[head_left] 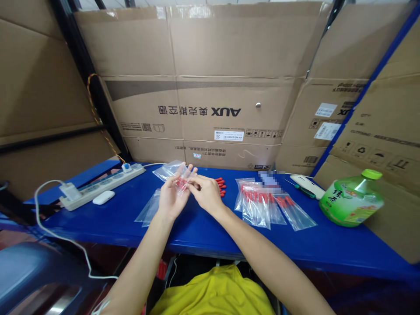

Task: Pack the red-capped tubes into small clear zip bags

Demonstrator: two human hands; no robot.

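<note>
My left hand (172,199) holds a clear plastic bag (170,170) above the blue table, the bag lying across its palm and fingers. Red pieces show through the plastic near the palm. My right hand (207,190) pinches at the bag's edge with thumb and forefinger, its other fingers curled. Just beyond the right hand lie several loose red pieces (220,180), partly hidden by it. Flat clear bags (147,210) rest beside my left wrist. Farther right is a pile of clear bags (262,203) with red pieces inside.
A white power strip (105,183) with plugs and a white earbud case (104,197) sit at the left. On the right are a green-capped bottle (351,201), a green-handled screwdriver (303,190) and a white object beside it. Cardboard panels (210,48) wall the back and sides.
</note>
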